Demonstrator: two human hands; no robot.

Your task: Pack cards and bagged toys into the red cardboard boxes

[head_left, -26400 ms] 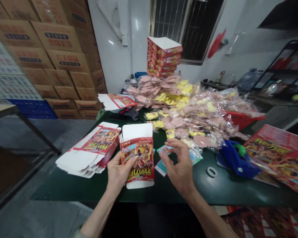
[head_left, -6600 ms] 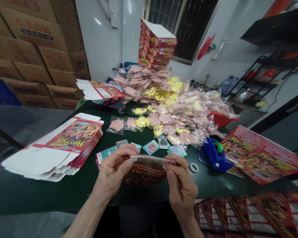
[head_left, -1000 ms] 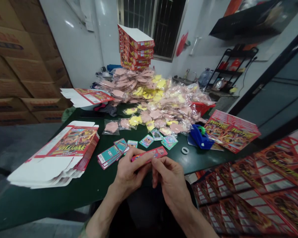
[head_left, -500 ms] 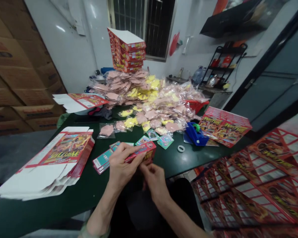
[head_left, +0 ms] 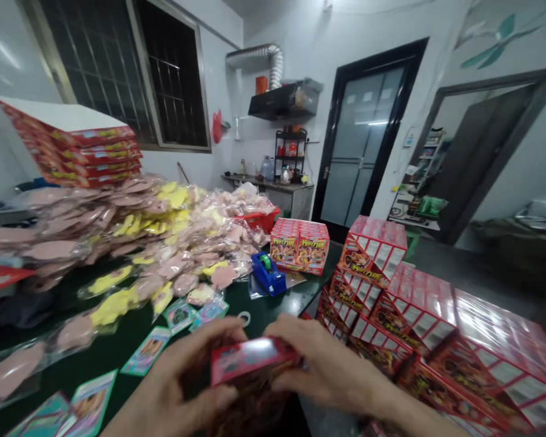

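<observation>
A small red printed box [head_left: 255, 359] is held low in front of me, its narrow glossy side facing up. My left hand [head_left: 186, 376] curls round its left end, thumb on the near side and fingers behind. My right hand [head_left: 316, 361] grips the opposite end, thumb in front. Both hands are a little blurred, and the lower part of the box is dark. Beyond my left hand, trading cards [head_left: 148, 350] lie on the dark green table [head_left: 230, 306]. A ring of tape [head_left: 244, 318] sits just past the box.
Bagged pink and yellow pieces [head_left: 173, 237] are heaped across the table, with stacked red cartons [head_left: 95, 152] behind. A blue tape dispenser [head_left: 268, 276] stands by a wrapped block of red boxes [head_left: 300, 246]. More wrapped stacks [head_left: 432, 340] crowd the right side. A closed door [head_left: 361, 139] is beyond.
My view has swung to the right, showing the door and wrapped stacks more fully. My right hand has gone from the box's near lower edge to its right end.
</observation>
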